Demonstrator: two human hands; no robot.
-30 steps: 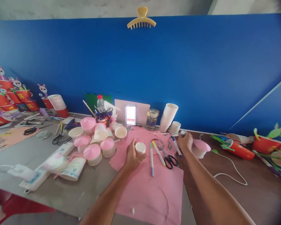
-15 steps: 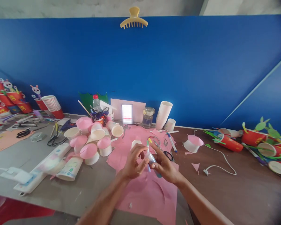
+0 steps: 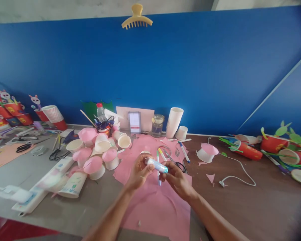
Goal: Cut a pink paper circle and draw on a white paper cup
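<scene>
A white and light-blue glue stick is held slantwise between my two hands above pink paper. My left hand is closed on its clear-capped left end. The fingers of my right hand pinch its blue right end. Below and behind the stick lie markers, among them a yellow one, and scissors just past my right hand. A white paper cup, partly hidden, stands behind my left hand.
Pink-topped cups crowd the left beside a power strip. At the back stand a screen, a glass jar and stacked cups. A white cable and red cups lie right.
The glue stick has turned from steeply tilted to nearly level, and its full length now shows. Both hands have shifted, with my right fingers now round its blue end.
</scene>
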